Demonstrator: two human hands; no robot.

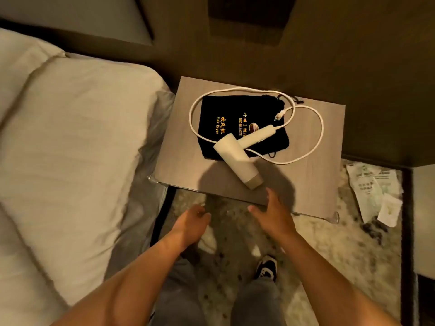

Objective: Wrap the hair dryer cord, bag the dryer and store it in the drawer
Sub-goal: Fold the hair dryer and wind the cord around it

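Observation:
A white hair dryer (237, 158) lies on the bedside table (179, 147), its nozzle towards me and its handle resting on a black drawstring bag (226, 118) with gold lettering. The white cord (321, 128) sprawls in loose loops around the bag, and its plug (280, 116) lies on the bag's far right corner. My right hand (273, 211) hovers open at the table's near edge, just short of the nozzle. My left hand (191, 223) hangs lower, in front of the table, fingers loosely curled and empty. No drawer shows.
A bed with pale pillows (70, 142) fills the left side, touching the table. Crumpled paper slips (374, 191) lie on the patterned carpet at the right. My legs and one shoe (267, 267) stand below the table's edge. A dark wall panel rises behind.

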